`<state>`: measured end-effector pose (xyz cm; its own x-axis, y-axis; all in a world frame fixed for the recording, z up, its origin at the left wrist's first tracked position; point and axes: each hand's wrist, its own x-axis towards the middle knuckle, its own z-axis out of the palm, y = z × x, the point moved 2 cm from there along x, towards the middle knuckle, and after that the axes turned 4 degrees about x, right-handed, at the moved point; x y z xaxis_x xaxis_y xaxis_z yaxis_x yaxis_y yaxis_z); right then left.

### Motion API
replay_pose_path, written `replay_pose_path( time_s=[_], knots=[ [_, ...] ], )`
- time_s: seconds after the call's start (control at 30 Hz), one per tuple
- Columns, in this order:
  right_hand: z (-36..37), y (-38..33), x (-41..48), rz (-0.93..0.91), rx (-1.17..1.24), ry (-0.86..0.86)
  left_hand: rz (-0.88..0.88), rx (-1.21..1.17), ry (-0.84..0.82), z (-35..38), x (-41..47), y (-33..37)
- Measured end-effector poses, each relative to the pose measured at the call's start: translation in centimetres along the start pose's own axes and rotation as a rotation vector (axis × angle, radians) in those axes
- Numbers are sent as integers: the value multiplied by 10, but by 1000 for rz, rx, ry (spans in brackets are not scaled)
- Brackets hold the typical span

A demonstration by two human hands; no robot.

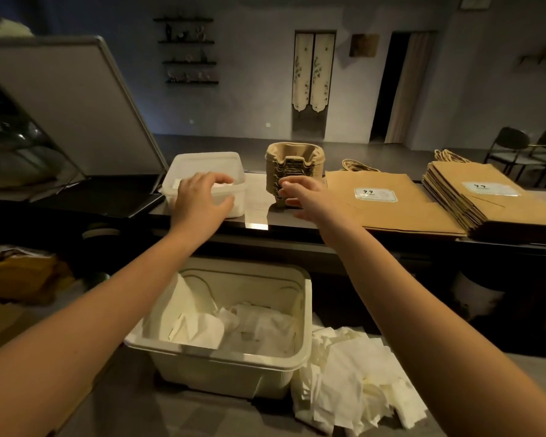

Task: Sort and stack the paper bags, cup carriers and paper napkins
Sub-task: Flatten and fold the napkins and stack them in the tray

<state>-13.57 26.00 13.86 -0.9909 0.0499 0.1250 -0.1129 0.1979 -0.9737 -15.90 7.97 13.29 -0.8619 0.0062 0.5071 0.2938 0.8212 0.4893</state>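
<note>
Tabletop [259, 212], left to right: a box [208, 162], a stack of cup carriers [292, 162], one flat paper bag [391, 209], then a stack of paper bags [486, 206] at far right. Nearer and lower, a tub [234, 370] stands before the box and carriers, with napkins [259, 326] inside it. Loose napkins [360, 380] lie just right of the tub.

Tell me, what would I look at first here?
Two hands reach forward: the left hand grips a white tub, and the right hand holds a brown stack of cup carriers. Below them a big bin holds crumpled napkins, with a loose pile beside it on the right.
</note>
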Motion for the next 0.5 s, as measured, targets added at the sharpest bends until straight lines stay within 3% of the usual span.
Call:
replay_pose_path(
  time_s=[0.13, 0.5],
  knots=[
    [19, -5, 10, 26, -48, -50, -21, 343, -92, 2, 14, -28],
    [53, 9, 43, 126, 4, -142, 46, 392, -117, 5, 40, -54]
  ],
)
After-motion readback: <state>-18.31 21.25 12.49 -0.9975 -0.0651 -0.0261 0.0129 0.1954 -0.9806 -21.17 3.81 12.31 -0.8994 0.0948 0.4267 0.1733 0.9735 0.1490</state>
